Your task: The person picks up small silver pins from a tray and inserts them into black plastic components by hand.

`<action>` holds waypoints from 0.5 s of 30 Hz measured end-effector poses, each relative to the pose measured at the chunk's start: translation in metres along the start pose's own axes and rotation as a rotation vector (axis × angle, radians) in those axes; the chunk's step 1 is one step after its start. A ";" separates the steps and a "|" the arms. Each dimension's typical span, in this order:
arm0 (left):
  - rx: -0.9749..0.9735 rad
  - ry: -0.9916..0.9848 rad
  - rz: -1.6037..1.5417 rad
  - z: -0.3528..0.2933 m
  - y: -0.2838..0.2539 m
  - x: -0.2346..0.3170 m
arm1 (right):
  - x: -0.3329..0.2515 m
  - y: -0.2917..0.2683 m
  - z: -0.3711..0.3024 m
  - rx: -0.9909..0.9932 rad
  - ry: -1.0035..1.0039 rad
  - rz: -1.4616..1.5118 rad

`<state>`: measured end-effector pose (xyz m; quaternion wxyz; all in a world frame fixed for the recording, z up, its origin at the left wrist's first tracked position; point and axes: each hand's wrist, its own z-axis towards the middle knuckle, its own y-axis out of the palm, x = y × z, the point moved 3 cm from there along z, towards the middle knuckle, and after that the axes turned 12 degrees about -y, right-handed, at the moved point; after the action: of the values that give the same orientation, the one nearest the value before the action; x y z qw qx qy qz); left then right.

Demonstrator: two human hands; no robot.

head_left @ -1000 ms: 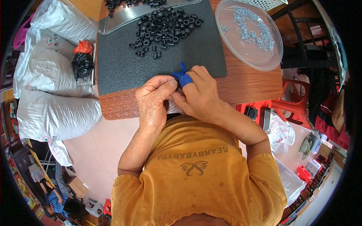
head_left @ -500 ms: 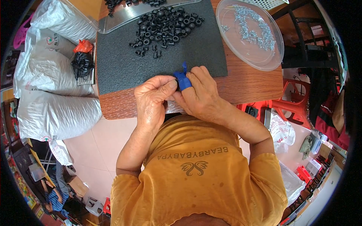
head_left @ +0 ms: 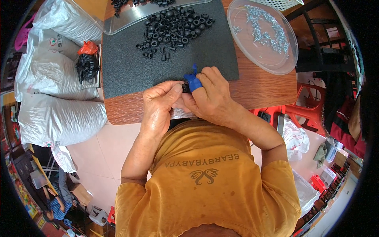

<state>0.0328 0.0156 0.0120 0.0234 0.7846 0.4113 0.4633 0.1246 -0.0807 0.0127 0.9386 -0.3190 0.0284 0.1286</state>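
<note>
Above the table's front edge, my left hand pinches a small black plastic piece between thumb and fingertips. My right hand meets it from the other side, its fingers curled and closed against the same piece. A blue wrapping with a loose end sticking up goes around a finger of the right hand. Beyond the hands, a heap of small black plastic parts, some rounded and some ring-shaped, lies on a dark grey mat. Several loose ones sit at the heap's near side.
At the right of the wooden table stands a round clear lid holding many tiny silvery pieces. A clear tray with more black parts is at the back. White sacks line the left; red stools are at the right.
The black piece between my fingertips now shows more plainly. My right hand has shifted slightly and tilted; the left hand has barely moved.
</note>
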 end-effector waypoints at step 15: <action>0.062 0.126 0.233 -0.003 -0.002 -0.003 | -0.005 -0.007 0.003 -0.143 -0.035 0.006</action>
<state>0.0288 0.0137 0.0106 -0.0805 0.7968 0.3322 0.4982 0.1215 -0.0850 0.0199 0.9134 -0.3828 0.0037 0.1386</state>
